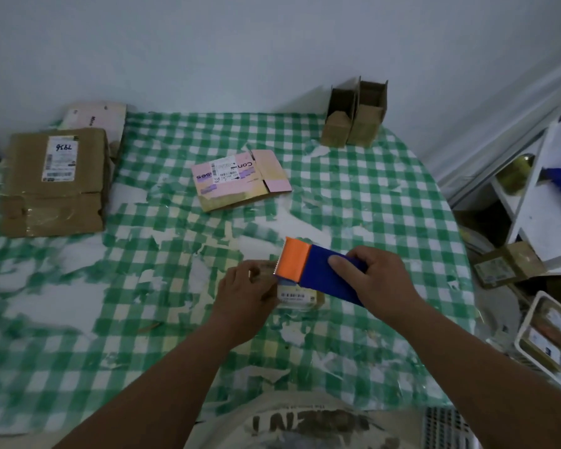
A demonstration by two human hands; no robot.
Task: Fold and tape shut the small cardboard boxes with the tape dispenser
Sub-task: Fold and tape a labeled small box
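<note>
From the head camera, the right hand (374, 280) grips the blue and orange dispenser (318, 270), thumb on top and fingers curled around its back end. The orange front sits over a small box (297, 296) lying on the green checked table (143, 286). The left hand (245, 294) holds the left side of the box, its fingers bent around the edge. Most of the box is hidden under the dispenser, so I cannot tell if the flaps are flat.

I think the tape is going on now. It could go wrong if the left hand lets the box slide, because then the tape would land crooked or miss the seam. The left fingers are very near the toothed edge, so they could get scratched or stuck.

Far back stand two open boxes (353, 124), not yet folded. A pink flat box (240, 179) lies in the middle. A big brown parcel (54, 183) lies on the left.
</note>
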